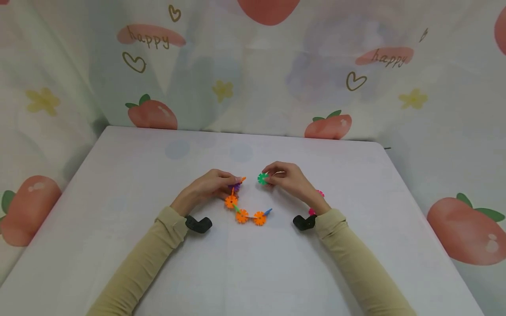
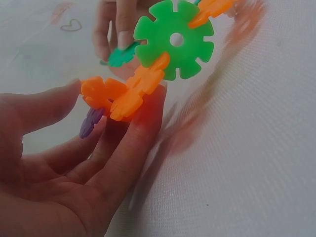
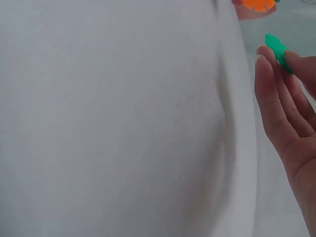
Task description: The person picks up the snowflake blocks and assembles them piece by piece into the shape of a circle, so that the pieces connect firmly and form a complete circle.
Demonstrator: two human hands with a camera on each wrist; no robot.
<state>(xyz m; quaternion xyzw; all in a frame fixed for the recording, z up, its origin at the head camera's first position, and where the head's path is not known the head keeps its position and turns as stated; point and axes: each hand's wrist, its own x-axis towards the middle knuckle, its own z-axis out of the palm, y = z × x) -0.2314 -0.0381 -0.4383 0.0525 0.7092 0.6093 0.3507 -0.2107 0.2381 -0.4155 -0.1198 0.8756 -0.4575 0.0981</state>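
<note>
My left hand [image 1: 211, 183] grips one end of a chain of slotted plastic snowflake discs, with thumb and fingers around an orange disc [image 2: 138, 89]. A purple disc [image 2: 92, 122] sticks out of that end, between thumb and fingers. From there the chain curves toward me, through orange discs [image 1: 242, 217] with a green disc [image 2: 153, 34] between two of them, to a blue disc [image 1: 268, 211] at its other end. Across a small gap, my right hand [image 1: 290, 179] pinches a single teal-green disc [image 1: 262, 178] between thumb and fingertips, apart from the chain.
Pink discs [image 1: 320, 193] lie by my right wrist, partly hidden behind it. Black wrist cameras [image 1: 199, 224] jut inward from both cuffs. The white-covered table [image 1: 245, 272] meets a printed cloth backdrop [image 1: 253, 87] at its far edge.
</note>
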